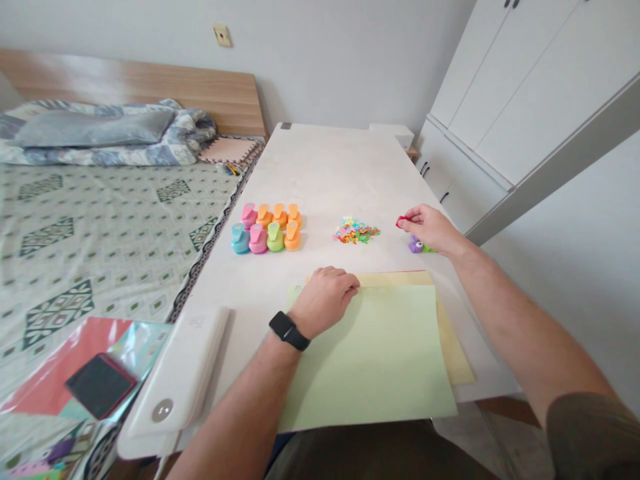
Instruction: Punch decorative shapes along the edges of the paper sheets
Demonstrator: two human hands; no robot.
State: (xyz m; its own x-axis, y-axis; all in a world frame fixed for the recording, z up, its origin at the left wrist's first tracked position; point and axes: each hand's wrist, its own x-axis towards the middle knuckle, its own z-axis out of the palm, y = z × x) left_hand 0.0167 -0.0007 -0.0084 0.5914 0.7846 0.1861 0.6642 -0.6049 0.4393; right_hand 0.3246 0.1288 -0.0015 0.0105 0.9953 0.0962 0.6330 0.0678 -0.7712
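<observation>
My left hand (327,298) rests knuckles-up with curled fingers on the top edge of a pale green paper sheet (380,360), which lies over a yellow sheet (453,347). My right hand (430,227) pinches a small red piece (401,221) above the table, just over a purple and green craft punch (417,247). A small heap of colourful paper cut-outs (356,231) lies between my hands, farther back.
Several craft punches (267,229) in pink, orange, blue and green stand in two rows at the left of the white table (325,167). A white device (175,380) lies at the table's near left corner. A bed (100,220) runs alongside on the left, white cabinets (500,87) on the right.
</observation>
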